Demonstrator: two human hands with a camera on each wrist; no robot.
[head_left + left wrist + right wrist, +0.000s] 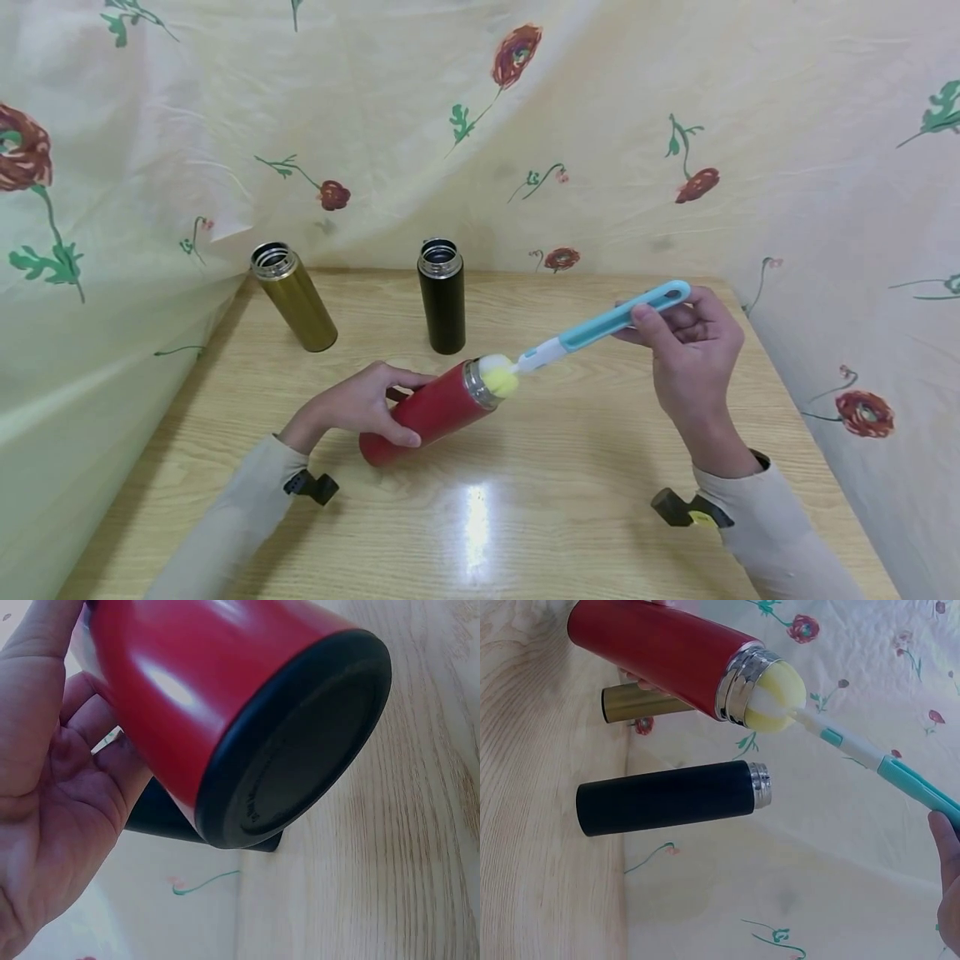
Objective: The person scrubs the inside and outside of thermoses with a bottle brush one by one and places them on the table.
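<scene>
3 flasks show in your head view: a red flask (427, 412) low in the centre, a gold flask (295, 297) at upper left of the surface (570, 467) and a black flask (442, 297) just above the red one. Your left hand (360, 406) grips the red flask around its lower body, fingers and thumb curled round it, holding it tilted with the base low at the left and the steel mouth raised toward the right. Your right hand (690, 337) pinches the blue handle of a bottle brush (600, 327) at centre right, thumb on top and fingers curled beneath. The brush's yellow sponge head (499, 375) sits at the flask's mouth, partly inside the rim.

Your left wrist view shows what the others hide: the black bottom cap (300, 761) of the red flask, filling the upper right of the frame, with your palm against the red wall at the left. Your right wrist view gives the closest look at the mouth, upper centre, where the sponge bulges out of the steel rim; it also shows both spare flasks open-topped, and only a fingertip of your right hand at the right edge.
</scene>
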